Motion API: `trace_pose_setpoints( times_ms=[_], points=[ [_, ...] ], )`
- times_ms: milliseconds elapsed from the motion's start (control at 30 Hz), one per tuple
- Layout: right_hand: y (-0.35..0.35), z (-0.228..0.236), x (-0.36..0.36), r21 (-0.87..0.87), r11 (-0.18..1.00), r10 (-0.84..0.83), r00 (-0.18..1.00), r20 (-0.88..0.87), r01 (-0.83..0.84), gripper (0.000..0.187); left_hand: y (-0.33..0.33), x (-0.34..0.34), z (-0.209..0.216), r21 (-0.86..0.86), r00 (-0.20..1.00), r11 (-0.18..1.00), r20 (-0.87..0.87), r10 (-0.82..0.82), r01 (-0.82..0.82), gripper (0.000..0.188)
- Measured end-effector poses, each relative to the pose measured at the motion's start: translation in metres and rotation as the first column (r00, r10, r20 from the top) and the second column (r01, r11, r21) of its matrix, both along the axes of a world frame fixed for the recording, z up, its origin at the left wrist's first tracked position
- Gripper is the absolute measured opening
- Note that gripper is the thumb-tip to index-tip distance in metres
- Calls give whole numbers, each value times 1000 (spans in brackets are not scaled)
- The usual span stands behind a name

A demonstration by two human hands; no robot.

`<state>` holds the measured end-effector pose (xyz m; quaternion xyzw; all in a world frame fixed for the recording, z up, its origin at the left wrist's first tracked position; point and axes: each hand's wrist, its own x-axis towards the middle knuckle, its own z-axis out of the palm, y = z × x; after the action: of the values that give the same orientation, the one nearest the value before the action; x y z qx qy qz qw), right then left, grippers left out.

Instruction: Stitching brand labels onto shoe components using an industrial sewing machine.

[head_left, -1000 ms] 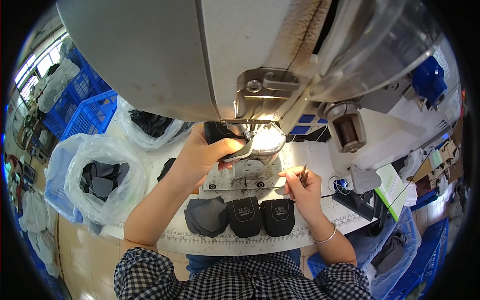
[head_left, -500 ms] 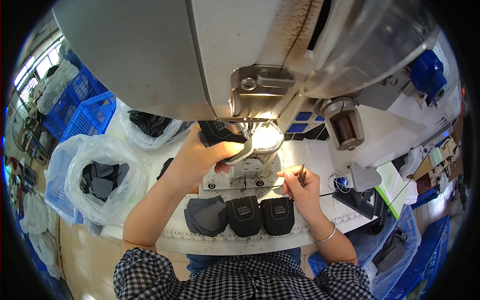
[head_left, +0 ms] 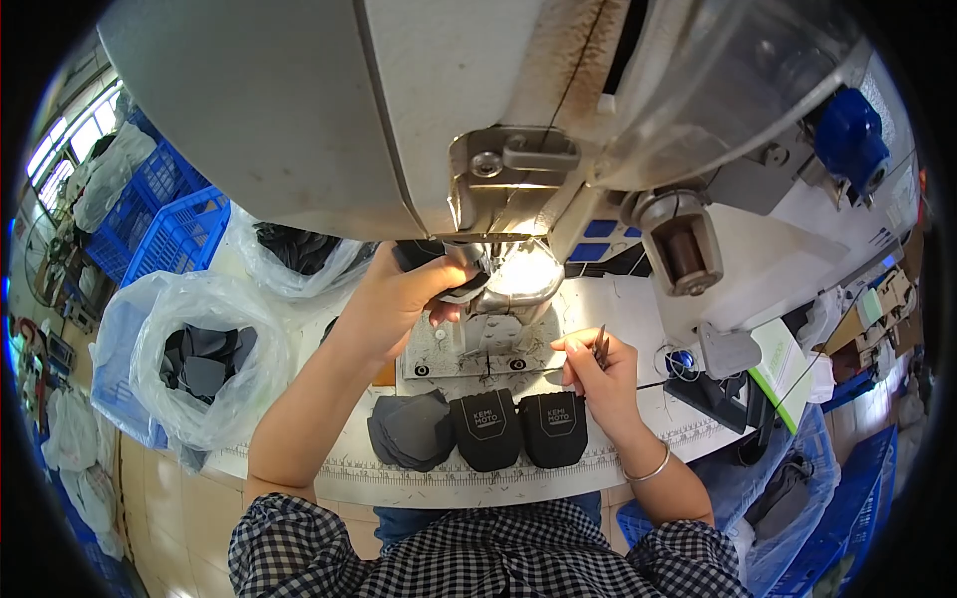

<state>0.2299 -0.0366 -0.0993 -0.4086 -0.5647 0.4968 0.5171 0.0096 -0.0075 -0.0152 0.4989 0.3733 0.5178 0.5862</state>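
Note:
My left hand (head_left: 397,299) is closed around a black fabric piece (head_left: 411,255), thumb on top, its edge by the lit needle area of a sewing machine (head_left: 518,199). The hand and the machine hide much of that piece. On the right of the machine bed (head_left: 469,361), my right hand (head_left: 606,384) is closed on a slim dark pointed tool (head_left: 602,345), perhaps thread snips or tweezers. Below it lie two black rounded fabric pieces with light printing, a left one (head_left: 486,429) and a right one (head_left: 553,429), beside a stack of grey fabric pieces (head_left: 411,431).
A plastic-lined basket (head_left: 150,349) of dark scraps stands at the left, with another clear bag (head_left: 289,274) behind it. Blue crates (head_left: 179,234) are farther left. A thread spool (head_left: 688,244) hangs at the right. A ruler strip (head_left: 518,476) runs along the table's front edge.
My left hand has moved slightly up and away from me with the fabric piece, closer under the machine head. My right hand stays in place with its tool.

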Motion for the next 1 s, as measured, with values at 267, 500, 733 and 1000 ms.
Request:
trace_pose_setpoints(
  times_ms=[267,500,733,1000],
  points=[
    [0,-1,0,-2,1000,2,1000,8,-2,14,-15,8,-5,1,995,995,-9,98,-98,14],
    [-1,0,-1,1,1000,8,1000,0,-8,14,-20,9,-6,56,991,993,-76,110,-106,15],
    [-1,-2,0,-1,1000,8,1000,10,-8,14,-33,9,-3,-65,986,990,-116,121,-129,25],
    [-1,-2,0,0,1000,10,1000,15,-10,14,-32,10,-5,-2,988,995,-113,102,-103,25]
  ],
)
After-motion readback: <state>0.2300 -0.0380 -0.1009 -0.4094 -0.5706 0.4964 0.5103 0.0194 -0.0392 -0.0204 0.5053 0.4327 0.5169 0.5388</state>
